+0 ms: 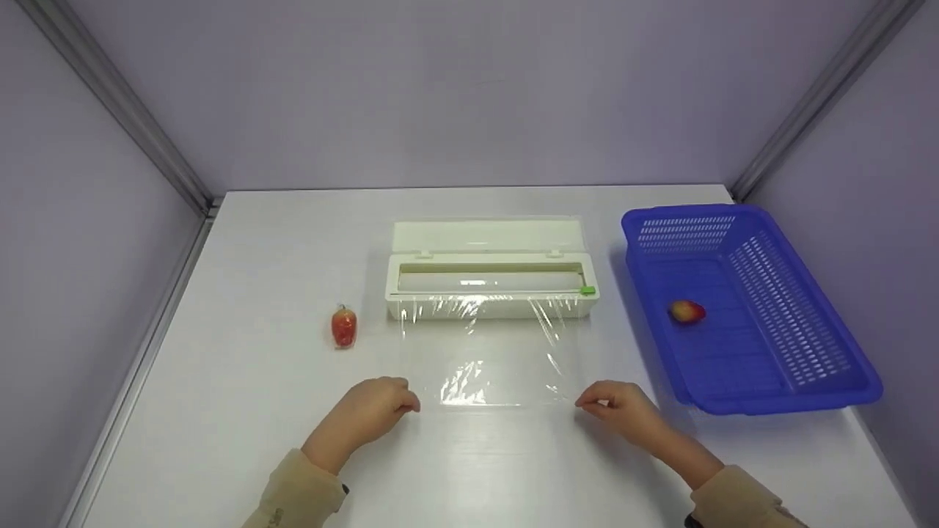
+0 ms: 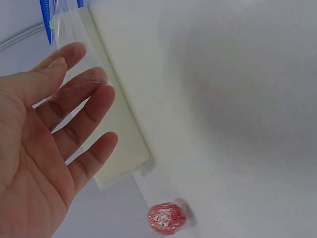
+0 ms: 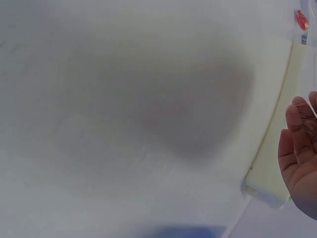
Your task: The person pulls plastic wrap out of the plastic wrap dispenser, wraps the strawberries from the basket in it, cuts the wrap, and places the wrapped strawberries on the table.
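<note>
Head: white desk (image 1: pixel 469 477), pale walls (image 1: pixel 469 95); your left hand (image 1: pixel 370 408) and right hand (image 1: pixel 627 412) pinch near corners of clear film (image 1: pixel 477 367), lower centre. Left wrist: film's edges hard to trace. Right wrist: hand cut off at right.

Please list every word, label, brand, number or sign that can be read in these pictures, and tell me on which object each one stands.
Left sleeve: small dark marks that look like lettering, too small and blurred to read.
No readable text shows on the white box, the clear film, the blue basket or the two fruits.
</note>
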### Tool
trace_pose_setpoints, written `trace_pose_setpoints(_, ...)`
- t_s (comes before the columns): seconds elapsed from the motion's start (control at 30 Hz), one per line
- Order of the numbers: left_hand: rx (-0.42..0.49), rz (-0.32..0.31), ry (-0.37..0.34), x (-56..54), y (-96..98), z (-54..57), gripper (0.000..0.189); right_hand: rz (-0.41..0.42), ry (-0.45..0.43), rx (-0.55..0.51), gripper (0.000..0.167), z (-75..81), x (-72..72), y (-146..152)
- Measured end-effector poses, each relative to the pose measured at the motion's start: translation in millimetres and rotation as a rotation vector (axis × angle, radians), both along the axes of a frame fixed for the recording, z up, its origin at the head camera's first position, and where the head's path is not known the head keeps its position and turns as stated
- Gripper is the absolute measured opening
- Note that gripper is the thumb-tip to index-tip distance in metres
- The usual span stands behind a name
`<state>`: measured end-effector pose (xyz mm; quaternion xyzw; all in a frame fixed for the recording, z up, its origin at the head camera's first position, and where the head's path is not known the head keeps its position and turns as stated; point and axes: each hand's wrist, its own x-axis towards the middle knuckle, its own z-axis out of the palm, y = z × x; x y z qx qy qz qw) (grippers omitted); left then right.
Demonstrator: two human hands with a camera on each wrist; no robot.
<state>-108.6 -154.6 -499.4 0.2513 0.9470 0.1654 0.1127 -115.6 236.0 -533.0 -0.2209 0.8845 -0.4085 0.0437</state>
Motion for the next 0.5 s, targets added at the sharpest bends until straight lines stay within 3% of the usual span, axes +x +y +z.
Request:
trace_pose_setpoints(0.17, -0.063, -0.007, 0.068, 1.9, 3.3, -16.8, 0.012, 0.033, 0.051, 0.101, 0.013, -12.6, 2.8, -1)
trace_pose_setpoints(0.37, -0.149, -0.056, 0.237, 7.4, 4.2, -32.5, 0.009, 0.091, 0.154, 0.329, 0.010, -20.0, 7.5, -3)
trace_pose_setpoints(0.5, -0.179, -0.071, 0.299, 10.8, 4.8, -40.2, 0.010, 0.139, 0.234, 0.407, 0.008, -23.3, 11.1, -3)
